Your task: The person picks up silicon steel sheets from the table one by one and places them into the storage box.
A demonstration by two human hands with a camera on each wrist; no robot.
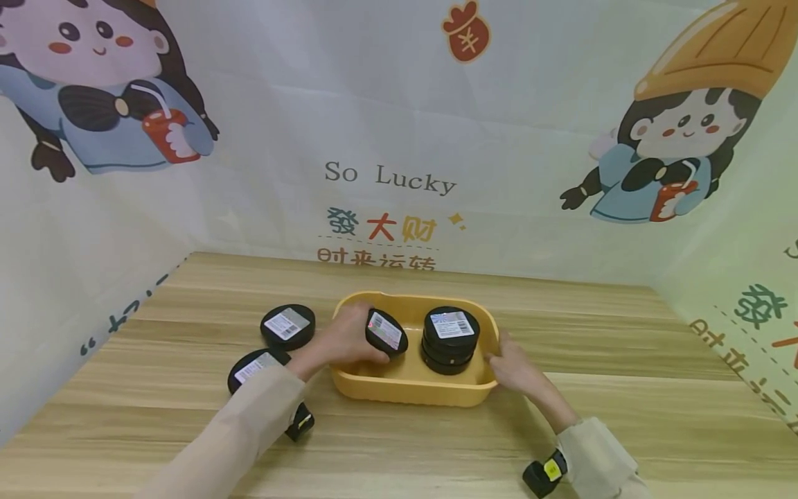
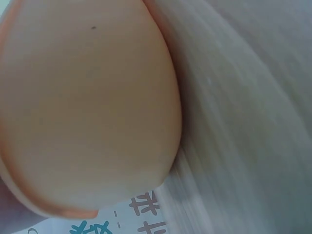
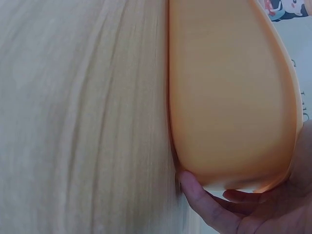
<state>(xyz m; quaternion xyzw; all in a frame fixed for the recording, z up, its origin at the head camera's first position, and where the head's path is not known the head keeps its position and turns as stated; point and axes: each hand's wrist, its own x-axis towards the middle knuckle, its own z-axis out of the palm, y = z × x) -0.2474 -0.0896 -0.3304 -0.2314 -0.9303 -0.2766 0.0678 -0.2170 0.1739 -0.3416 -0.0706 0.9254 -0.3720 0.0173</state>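
A yellow plastic bin (image 1: 411,394) stands on the wooden table. Over its left end, my left hand (image 1: 352,336) holds a tilted black round container (image 1: 385,333) with a white label, inside the bin. A stack of similar black containers (image 1: 451,339) sits in the bin's right half. At the right end, my right hand (image 1: 514,366) grips the bin wall. The right wrist view has the thumb and fingers of that hand (image 3: 263,209) around the end of the bin (image 3: 234,97). In the left wrist view the bin's side (image 2: 92,107) hides most of the left hand.
Left of the bin lies a black labelled container (image 1: 288,326). Nearer me is another (image 1: 249,367), partly covered by my left sleeve. Wood-grain table (image 1: 561,319) surrounds the bin, and a printed white cloth (image 1: 268,138) rises behind and beside it.
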